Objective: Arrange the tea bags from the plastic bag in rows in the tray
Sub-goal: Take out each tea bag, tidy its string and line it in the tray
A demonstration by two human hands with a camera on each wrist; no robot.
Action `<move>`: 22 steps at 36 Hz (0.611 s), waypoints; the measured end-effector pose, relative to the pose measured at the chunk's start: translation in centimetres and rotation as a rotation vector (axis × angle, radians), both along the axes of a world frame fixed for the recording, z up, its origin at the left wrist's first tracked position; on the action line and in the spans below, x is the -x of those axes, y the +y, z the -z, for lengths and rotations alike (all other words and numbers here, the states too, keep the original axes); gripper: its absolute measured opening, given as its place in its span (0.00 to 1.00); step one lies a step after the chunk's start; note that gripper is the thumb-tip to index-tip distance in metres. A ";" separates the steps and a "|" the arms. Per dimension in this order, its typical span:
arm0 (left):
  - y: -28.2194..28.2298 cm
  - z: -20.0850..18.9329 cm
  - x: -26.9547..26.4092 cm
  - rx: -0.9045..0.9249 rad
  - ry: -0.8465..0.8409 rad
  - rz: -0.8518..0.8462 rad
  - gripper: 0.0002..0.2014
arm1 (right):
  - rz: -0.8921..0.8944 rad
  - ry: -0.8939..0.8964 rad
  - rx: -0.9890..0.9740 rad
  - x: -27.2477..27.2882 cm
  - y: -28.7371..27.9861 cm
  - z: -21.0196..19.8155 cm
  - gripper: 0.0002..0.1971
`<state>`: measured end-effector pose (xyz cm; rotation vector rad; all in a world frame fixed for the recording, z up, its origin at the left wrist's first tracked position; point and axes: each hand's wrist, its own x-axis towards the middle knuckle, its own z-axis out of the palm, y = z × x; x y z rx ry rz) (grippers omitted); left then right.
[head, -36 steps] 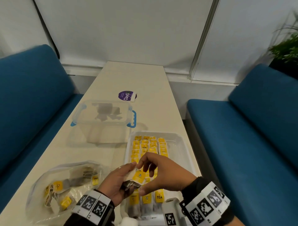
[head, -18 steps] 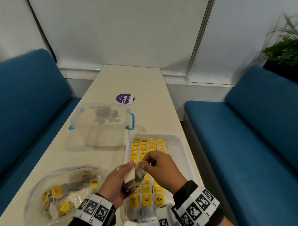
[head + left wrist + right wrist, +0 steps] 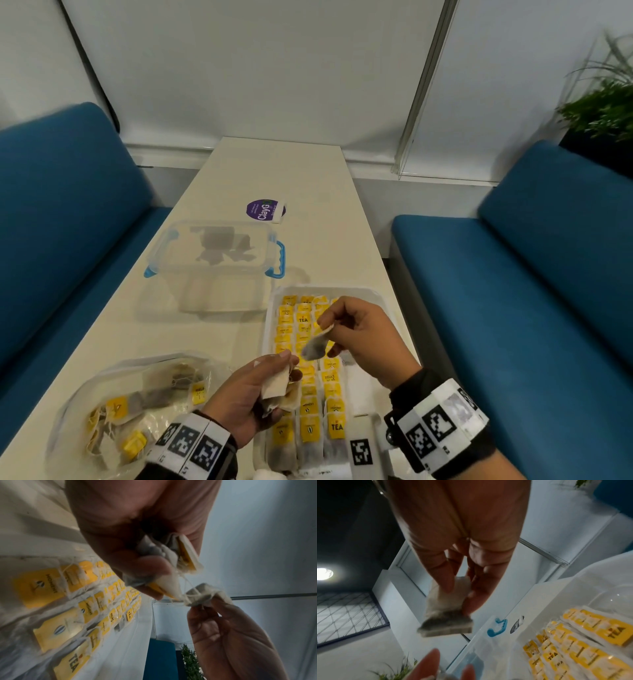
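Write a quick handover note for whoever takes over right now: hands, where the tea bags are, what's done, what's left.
Right hand pinches one tea bag above the tray; its string seems still tied to the bunch.
Left hand grips a small bunch of tea bags at the tray's left edge.
Done: three rows of yellow-tagged bags fill the tray's left side.
Left: place the held bags, then empty the plastic bag on the left.

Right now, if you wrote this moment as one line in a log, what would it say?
right hand: pinches lifted tea bag | left hand: holds tea bag bunch | tray: rows partly filled | plastic bag: bags remain
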<state>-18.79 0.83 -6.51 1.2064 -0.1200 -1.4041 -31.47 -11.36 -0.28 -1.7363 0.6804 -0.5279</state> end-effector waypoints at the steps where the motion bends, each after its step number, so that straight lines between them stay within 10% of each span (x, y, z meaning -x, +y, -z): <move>1: 0.0 0.0 0.0 0.007 0.019 0.012 0.12 | -0.018 -0.015 -0.033 0.0 -0.1 -0.1 0.16; 7: -0.4 -1.1 0.1 0.077 0.137 -0.001 0.18 | -0.121 0.097 0.003 -0.3 -0.5 -0.5 0.17; 22: -0.6 0.0 0.1 0.199 -0.163 0.192 0.29 | -0.149 0.019 -0.333 -0.7 -0.3 0.3 0.15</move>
